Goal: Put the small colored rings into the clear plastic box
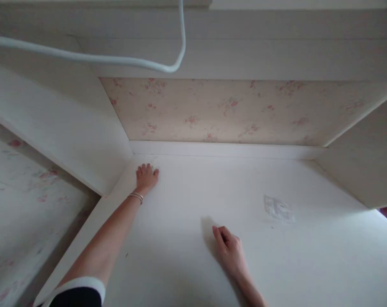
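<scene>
Left hand (146, 175) stretched far forward, flat on the white surface (193, 204), fingers spread, palm down, close to the back left corner and just beside the side panel (68, 132). Nothing held in its grip; only pressing on the surface. Thin bracelet (136, 197) on the wrist, dark sleeve (76, 294) with white edge near the lower border.

Right hand (229, 249) nearer, resting on the same surface around the middle, fingers loosely curled, thumb side up. Hard to tell if anything small sits inside this grip; nothing visible there.

Pale sticky patch (279, 209) on the surface, right of the right hand, apart from it. Floral wallpaper (231, 111) behind, above a white ledge. White cable (116, 59) hanging across the top.
</scene>
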{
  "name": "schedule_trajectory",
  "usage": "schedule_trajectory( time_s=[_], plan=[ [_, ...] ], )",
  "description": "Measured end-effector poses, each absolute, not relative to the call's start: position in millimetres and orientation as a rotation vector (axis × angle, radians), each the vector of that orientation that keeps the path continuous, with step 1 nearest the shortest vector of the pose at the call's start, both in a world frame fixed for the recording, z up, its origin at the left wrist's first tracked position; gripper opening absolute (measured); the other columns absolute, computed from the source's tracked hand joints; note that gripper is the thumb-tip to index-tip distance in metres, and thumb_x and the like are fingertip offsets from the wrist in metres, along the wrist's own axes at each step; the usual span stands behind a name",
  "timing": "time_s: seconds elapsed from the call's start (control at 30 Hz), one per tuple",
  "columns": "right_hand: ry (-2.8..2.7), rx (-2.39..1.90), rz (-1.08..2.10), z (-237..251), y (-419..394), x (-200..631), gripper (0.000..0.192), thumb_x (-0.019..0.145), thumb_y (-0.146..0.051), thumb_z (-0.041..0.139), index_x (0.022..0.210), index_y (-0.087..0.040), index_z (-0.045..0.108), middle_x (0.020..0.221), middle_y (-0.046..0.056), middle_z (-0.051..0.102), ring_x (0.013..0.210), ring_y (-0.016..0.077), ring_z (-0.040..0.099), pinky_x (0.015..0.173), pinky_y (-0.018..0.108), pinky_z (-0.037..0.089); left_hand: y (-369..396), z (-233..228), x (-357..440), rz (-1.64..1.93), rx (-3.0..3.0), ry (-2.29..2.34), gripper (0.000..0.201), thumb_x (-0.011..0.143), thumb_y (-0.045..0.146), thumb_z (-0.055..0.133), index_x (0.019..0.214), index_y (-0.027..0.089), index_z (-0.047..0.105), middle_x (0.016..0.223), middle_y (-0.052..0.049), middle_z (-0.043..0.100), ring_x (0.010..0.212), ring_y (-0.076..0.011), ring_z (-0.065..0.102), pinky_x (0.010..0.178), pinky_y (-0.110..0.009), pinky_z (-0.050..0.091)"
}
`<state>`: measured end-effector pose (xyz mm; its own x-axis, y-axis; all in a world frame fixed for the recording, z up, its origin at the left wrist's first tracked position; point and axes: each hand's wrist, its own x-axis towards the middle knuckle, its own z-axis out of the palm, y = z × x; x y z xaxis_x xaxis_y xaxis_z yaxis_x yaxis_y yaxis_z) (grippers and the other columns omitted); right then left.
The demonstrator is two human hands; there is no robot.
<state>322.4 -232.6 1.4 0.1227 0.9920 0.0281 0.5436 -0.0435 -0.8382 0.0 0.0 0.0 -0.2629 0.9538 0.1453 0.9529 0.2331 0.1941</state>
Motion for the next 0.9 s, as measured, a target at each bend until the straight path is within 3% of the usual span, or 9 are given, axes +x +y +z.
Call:
schedule_trajectory(
  time_s=[0.3,0.43,0.7,0.83,0.9],
  plan=[
    [-1.474,-1.737,0.799,-1.7,-229.9,318.9,0.042,0.090,-0.050,0.041,0.061,-0.021,0.048,0.051,-0.003,0.043,0.049,0.0112,0.041,0.049,0.022,0.029,64.0,-5.0,-6.2,0.336,2.114,2.210,0.060,0.090,0.043,0.027,0.137,0.006,0.036,0.148,-0.018,0.027,0.135,-0.0384,0.020,0.107,-0.055,0.016],
    [-1.488,-1.766,0.799,-3.7,-229.0,317.6,0.043,0.090,-0.052,0.039,0.063,-0.021,0.049,0.052,-0.003,0.044,0.050,0.0113,0.043,0.051,0.022,0.029,65.7,-6.9,-2.9,0.377,2.218,2.108,0.055,0.092,0.037,0.026,0.132,0.002,0.041,0.143,-0.020,0.037,0.133,-0.0314,0.030,0.110,-0.048,0.018],
    [-1.554,-1.818,0.771,0.4,-228.6,315.8,0.043,0.090,-0.053,0.037,0.065,-0.021,0.051,0.056,-0.002,0.054,0.052,0.0122,0.049,0.052,0.022,0.029,11.8,-4.3,25.1,0.461,2.381,1.890,0.051,0.096,0.037,0.020,0.126,0.007,0.050,0.136,-0.014,0.048,0.128,-0.0211,0.040,0.111,-0.036,0.026],
    [-1.576,-1.817,0.756,2.3,-228.4,316.8,0.043,0.090,-0.052,0.036,0.066,-0.022,0.054,0.057,0.000,0.058,0.052,0.0129,0.051,0.052,0.022,0.029,-38.3,-5.8,67.5,0.466,2.470,1.691,0.047,0.096,0.041,0.024,0.126,0.017,0.051,0.136,-0.005,0.050,0.127,-0.0155,0.042,0.110,-0.030,0.030],
    [-1.588,-1.810,0.747,3.0,-228.3,317.2,0.043,0.090,-0.052,0.036,0.066,-0.022,0.055,0.058,0.000,0.060,0.053,0.0131,0.052,0.052,0.022,0.030,-64.4,-6.1,94.1,0.527,2.510,1.501,0.045,0.096,0.039,0.026,0.126,0.015,0.050,0.135,-0.008,0.050,0.127,-0.0170,0.041,0.110,-0.032,0.029]
  ],
)
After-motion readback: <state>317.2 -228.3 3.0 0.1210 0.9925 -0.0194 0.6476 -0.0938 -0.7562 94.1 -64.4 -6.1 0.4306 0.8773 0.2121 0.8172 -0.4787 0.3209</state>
